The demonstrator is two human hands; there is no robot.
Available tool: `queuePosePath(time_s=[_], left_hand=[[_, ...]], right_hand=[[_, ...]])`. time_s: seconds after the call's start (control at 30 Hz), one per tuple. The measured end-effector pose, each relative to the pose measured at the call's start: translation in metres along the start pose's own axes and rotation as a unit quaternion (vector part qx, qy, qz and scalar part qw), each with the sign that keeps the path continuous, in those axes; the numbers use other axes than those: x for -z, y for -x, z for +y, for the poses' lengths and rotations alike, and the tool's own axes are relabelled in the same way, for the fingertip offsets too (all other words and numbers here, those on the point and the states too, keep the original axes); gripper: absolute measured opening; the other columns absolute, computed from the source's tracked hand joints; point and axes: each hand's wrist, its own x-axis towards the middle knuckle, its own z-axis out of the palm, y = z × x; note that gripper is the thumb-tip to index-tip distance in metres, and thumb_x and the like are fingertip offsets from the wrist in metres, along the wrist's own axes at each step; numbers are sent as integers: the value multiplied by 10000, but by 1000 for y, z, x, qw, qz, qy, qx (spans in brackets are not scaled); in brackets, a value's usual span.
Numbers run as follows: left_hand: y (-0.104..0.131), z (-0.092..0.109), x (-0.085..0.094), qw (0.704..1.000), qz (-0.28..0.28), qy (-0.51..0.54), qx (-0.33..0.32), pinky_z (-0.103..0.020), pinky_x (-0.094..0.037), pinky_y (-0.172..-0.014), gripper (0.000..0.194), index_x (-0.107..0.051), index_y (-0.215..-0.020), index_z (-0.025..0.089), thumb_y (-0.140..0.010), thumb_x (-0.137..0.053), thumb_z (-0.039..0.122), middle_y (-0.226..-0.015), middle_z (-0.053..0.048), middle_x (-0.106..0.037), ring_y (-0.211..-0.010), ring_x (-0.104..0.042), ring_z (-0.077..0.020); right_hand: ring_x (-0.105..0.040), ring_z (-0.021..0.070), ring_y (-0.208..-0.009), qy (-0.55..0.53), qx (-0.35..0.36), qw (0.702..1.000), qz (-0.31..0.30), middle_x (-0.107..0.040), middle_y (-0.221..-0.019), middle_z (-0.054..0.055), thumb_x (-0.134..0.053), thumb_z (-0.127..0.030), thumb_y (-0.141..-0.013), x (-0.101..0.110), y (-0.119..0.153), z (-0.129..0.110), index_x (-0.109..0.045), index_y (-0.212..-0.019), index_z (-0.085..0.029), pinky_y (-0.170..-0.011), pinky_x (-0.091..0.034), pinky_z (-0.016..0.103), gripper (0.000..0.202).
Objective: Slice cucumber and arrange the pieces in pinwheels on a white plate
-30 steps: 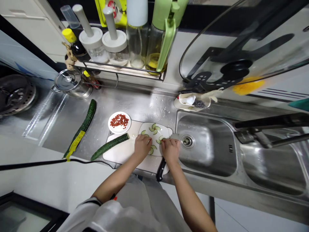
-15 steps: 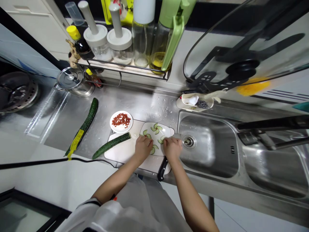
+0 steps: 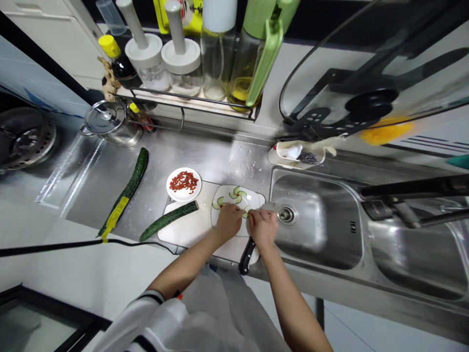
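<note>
My left hand [image 3: 229, 220] and my right hand [image 3: 263, 226] meet low over a white plate [image 3: 253, 194], fingertips close together at its right part. Both have their fingers drawn in; whatever is between them is too small to make out. On the plate, thin cucumber slices [image 3: 238, 194] lie in curved, flower-like groups, some with a red bit in the middle. A slice edge shows by my right fingertips, and my left hand hides the plate's lower part. The plate stands on a white cutting board [image 3: 183, 233]. Below my right hand lies a black-handled knife [image 3: 246, 256], blade mostly covered.
A cut cucumber [image 3: 168, 221] lies across the board's left edge, below a small white dish holding red dried berries [image 3: 183, 182]. A whole cucumber [image 3: 134, 183] lies further left. The sink [image 3: 318, 220] adjoins on the right, and a condiment shelf [image 3: 198, 105] runs behind.
My left hand has moved right across the plate, from the left slice group to beside my right hand, uncovering that group. My right hand has barely moved.
</note>
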Motion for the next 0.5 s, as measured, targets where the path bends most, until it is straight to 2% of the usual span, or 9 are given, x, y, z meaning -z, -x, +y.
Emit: queuePosePath(time_s=[0.17,0.5], left_hand=[[-8,6,-5,999,-36,7,-21,-364,-412,-836,268,-673,-970,226,-798,-507,104,-907,-57,-583,-893,-507,-197],[-8,7,-7,999,-37,11,-14,-359,-408,-844,256,-682,-953,221,-808,-500,113,-901,-55,-585,-890,-506,-190]], right_hand=[[-368,253,-988,2,-3,1000,-8,-616,-939,70,-518,-302,-862,3,0,0,-679,-922,-222,-655,-225,319,189],[-366,242,-1010,-20,-3,1000,13,-628,-935,60,-507,-282,-869,4,9,-3,-688,-928,-225,-709,-257,324,198]])
